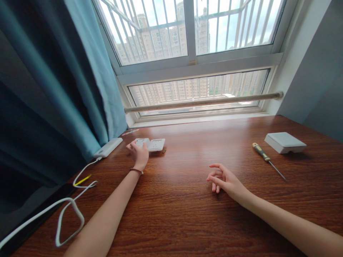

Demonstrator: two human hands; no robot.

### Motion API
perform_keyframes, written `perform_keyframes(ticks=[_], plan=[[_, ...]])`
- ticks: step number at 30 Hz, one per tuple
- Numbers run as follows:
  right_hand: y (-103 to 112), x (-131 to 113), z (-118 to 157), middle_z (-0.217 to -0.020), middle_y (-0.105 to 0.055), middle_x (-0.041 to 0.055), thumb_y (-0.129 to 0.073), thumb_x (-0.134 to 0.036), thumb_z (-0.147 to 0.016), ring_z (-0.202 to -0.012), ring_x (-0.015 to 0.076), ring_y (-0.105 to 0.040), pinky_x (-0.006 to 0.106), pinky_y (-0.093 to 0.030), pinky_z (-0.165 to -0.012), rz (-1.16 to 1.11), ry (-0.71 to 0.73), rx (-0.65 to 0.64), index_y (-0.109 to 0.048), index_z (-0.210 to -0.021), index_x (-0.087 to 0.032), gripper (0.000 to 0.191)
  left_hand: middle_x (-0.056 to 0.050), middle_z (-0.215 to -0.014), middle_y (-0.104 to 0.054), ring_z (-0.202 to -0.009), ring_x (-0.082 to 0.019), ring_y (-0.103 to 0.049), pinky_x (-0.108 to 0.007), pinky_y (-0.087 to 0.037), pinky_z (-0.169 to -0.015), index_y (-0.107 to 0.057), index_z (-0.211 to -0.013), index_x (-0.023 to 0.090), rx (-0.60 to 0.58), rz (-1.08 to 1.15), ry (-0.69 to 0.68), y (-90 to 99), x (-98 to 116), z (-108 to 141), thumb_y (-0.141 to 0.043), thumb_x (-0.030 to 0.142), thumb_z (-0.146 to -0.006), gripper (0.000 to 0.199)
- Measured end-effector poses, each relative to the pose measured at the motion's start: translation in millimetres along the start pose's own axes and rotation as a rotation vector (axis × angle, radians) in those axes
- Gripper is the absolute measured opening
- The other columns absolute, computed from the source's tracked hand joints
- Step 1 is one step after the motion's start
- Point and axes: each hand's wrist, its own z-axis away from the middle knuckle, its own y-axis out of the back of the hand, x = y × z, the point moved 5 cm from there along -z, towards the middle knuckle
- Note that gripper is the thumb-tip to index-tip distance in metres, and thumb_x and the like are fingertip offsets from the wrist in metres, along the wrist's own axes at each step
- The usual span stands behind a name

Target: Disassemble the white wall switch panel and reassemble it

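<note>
Already open at ten o'clock on tabletop (177, 214): white case (157, 144), left hand (140, 155) on it, cannot tell if clamped; right hand (225, 181) empty, fingers apart. Seemingly remaining: metal pieces (164, 151), loose at case's four o'clock.

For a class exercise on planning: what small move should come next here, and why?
Probably the left hand should draw the open white case toward the middle of the table: it seems to touch the case, which lies off to the left, while the right hand is empty, nearer the middle.
</note>
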Motion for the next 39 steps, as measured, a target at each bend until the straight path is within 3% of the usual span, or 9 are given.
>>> perform_keyframes(ticks=[4, 8, 11, 15, 20, 25, 39], plan=[[-1, -2, 0, -0.077, -0.058, -0.0002, -0.062, -0.044, -0.074, -0.048, 0.0097, -0.057, 0.022, -0.043, -0.041, 0.001, -0.004, -0.001, -0.036, -0.104, -0.020, 0.047, -0.004, -0.069, -0.059, -0.079, -0.021, -0.057, -0.027, -0.041, -0.078, -0.060, -0.068, 0.018, -0.237, -0.115, -0.170, -14.8, 15, 17, -0.064, 0.020, -0.069, 0.004], [-1, -2, 0, -0.077, -0.058, 0.0000, -0.061, -0.043, -0.074, -0.048, 0.0091, -0.057, 0.021, -0.042, -0.041, 0.004, -0.002, -0.003, -0.035, -0.105, -0.019, 0.047, -0.006, -0.058, -0.058, -0.069, -0.020, -0.059, -0.025, -0.042, -0.068, -0.056, -0.050, 0.018, -0.403, -0.256, -0.297, -24.6, 15, 37, -0.069, 0.025, -0.065, 0.020], [-2, -1, 0, -0.077, -0.058, 0.0000, -0.061, -0.043, -0.075, -0.048, 0.0089, -0.057, 0.020, -0.042, -0.040, 0.001, -0.003, -0.007, -0.035, -0.105, -0.019, 0.046, -0.008, -0.059, -0.060, -0.064, -0.020, -0.058, -0.026, -0.042, -0.064, -0.057, -0.051, 0.017, -0.494, -0.393, -0.407, -31.4, 13, 47, -0.066, 0.033, -0.066, 0.024], [-1, 1, 0, -0.077, -0.057, -0.0003, -0.061, -0.041, -0.075, -0.048, 0.0086, -0.057, 0.020, -0.042, -0.040, -0.003, 0.000, -0.009, -0.035, -0.105, -0.020, 0.045, -0.011, -0.067, -0.064, -0.060, -0.020, -0.058, -0.028, -0.041, -0.059, -0.063, -0.065, 0.014, -0.597, -0.632, -0.604, -40.9, 13, 56, -0.052, 0.039, -0.077, 0.030], [-1, 1, -1, -0.078, -0.058, 0.0001, -0.060, -0.040, -0.076, -0.048, 0.0084, -0.057, 0.020, -0.042, -0.041, 0.006, 0.007, -0.016, -0.035, -0.105, -0.019, 0.043, -0.014, -0.074, -0.065, -0.059, -0.020, -0.060, -0.027, -0.038, -0.053, -0.064, -0.075, 0.012, -0.643, -0.876, -0.793, -48.4, 13, 64, -0.034, 0.036, -0.086, 0.040], [-1, 1, -1, -0.078, -0.058, 0.0003, -0.060, -0.039, -0.077, -0.048, 0.0085, -0.057, 0.020, -0.042, -0.041, 0.006, 0.008, -0.017, -0.035, -0.105, -0.019, 0.042, -0.014, -0.077, -0.064, -0.059, -0.021, -0.060, -0.026, -0.035, -0.048, -0.063, -0.077, 0.011, -0.666, -1.009, -0.920, -52.3, 15, 69, -0.029, 0.031, -0.089, 0.041], [-2, 0, 1, -0.079, -0.058, 0.0006, -0.059, -0.038, -0.078, -0.049, 0.0085, -0.057, 0.020, -0.042, -0.041, 0.008, 0.011, -0.014, -0.034, -0.106, -0.019, 0.043, -0.013, -0.078, -0.064, -0.060, -0.019, -0.061, -0.025, -0.034, -0.047, -0.062, -0.081, 0.010, -0.663, -1.115, -1.007, -55.5, 17, 72, -0.028, 0.026, -0.090, 0.038]])
